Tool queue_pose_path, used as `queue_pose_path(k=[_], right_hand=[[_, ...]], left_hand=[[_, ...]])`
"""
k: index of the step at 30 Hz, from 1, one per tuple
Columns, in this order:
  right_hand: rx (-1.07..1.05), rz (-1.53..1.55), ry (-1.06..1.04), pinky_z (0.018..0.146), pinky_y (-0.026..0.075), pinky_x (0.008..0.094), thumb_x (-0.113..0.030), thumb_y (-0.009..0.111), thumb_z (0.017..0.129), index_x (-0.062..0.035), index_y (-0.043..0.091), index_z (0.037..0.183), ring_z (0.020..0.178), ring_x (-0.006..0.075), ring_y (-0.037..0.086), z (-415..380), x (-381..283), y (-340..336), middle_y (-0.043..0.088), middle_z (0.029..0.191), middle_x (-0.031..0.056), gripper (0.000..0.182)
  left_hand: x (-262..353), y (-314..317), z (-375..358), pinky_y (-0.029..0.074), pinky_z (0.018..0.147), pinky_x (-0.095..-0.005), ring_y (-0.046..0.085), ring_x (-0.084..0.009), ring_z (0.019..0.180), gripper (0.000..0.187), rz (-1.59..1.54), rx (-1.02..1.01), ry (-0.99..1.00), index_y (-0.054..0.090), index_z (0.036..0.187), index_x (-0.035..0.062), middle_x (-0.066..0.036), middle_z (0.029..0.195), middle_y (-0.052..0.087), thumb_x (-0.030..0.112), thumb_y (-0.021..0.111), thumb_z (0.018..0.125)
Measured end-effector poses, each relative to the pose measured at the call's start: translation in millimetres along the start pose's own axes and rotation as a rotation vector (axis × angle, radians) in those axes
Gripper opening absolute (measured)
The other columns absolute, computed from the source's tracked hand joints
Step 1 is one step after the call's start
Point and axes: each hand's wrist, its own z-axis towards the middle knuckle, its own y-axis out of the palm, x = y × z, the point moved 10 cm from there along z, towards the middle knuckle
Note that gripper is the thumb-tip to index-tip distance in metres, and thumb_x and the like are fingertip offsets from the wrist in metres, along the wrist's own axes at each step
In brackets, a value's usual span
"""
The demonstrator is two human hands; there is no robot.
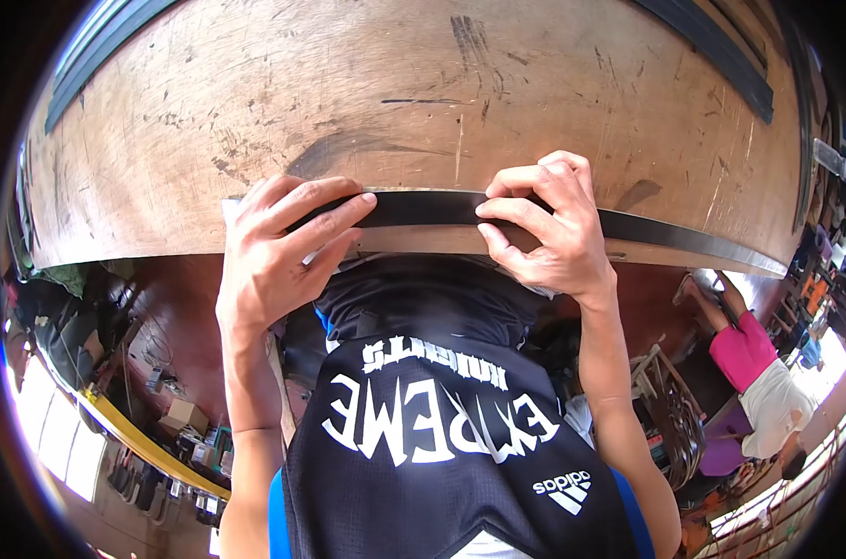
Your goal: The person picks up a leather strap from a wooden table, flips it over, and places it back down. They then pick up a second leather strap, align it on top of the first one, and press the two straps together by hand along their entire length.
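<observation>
A long, narrow black strip (pixel 423 209) lies along the near edge of the wooden table (pixel 535 121), and its right part looks shiny and metallic. My left hand (pixel 288 233) pinches the strip left of its middle, fingers over the top and thumb at the near side. To the right, my right hand (pixel 553 224) has its bent fingertips and thumb closed at the strip. A short bare stretch of the black surface shows between both hands. The strip's material cannot be made out.
Dark long bars (pixel 721 56) rest at the table's far right, with similar bars (pixel 106 56) at the far left. Behind me on the right is another person (pixel 758 382) in a pink garment. A yellow beam (pixel 153 443) and a cardboard box (pixel 183 416) are at the lower left.
</observation>
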Motion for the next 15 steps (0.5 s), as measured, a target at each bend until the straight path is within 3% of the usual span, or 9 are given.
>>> queue_pose_path(k=[4, 11, 13, 15], right_hand=[[-0.025, -0.025, 0.013, 0.1, 0.043, 0.0446, -0.011, 0.084, 0.077, -0.0139, 0.074, 0.098, 0.094, 0.0213, 0.059, 0.6, -0.7, 2.5, 0.067, 0.105, -0.0034, 0.024], [-0.023, -0.049, -0.014, 0.102, 0.043, 0.0459, -0.01, 0.083, 0.079, -0.013, 0.072, 0.103, 0.097, 0.0237, 0.06, 7.5, -10.0, 12.9, 0.065, 0.109, -0.0005, 0.027], [-0.011, -0.064, -0.018, 0.1, 0.044, 0.0437, -0.009, 0.086, 0.073, -0.0132, 0.075, 0.102, 0.098, 0.0224, 0.062, 8.7, -9.7, 11.7, 0.068, 0.104, -0.001, 0.031], [-0.027, -0.04, -0.021, 0.104, 0.043, 0.045, -0.01, 0.083, 0.079, -0.0127, 0.072, 0.102, 0.102, 0.0252, 0.062, 7.5, -7.5, 12.8, 0.066, 0.108, 0.0008, 0.026]], left_hand=[[-0.1, -0.1, 1.7, 0.059, 0.078, -0.0379, 0.071, -0.0242, 0.09, 0.042, 0.033, 0.013, 0.004, 0.082, 0.116, 0.0151, -0.003, 0.114, 0.078, 0.004, 0.086, 0.075], [0.6, -0.1, -0.1, 0.059, 0.08, -0.0375, 0.073, -0.0262, 0.092, 0.043, 0.05, 0.024, 0.003, 0.084, 0.116, 0.0114, -0.008, 0.116, 0.079, 0.003, 0.088, 0.074], [0.6, 0.2, -0.9, 0.059, 0.081, -0.038, 0.073, -0.0268, 0.093, 0.043, 0.044, 0.024, 0.022, 0.083, 0.116, 0.0113, -0.008, 0.116, 0.079, 0.002, 0.088, 0.074], [-0.4, -0.5, -1.3, 0.059, 0.082, -0.0383, 0.073, -0.0277, 0.095, 0.043, 0.045, 0.038, 0.03, 0.083, 0.116, 0.0113, -0.008, 0.115, 0.079, 0.002, 0.087, 0.074]])
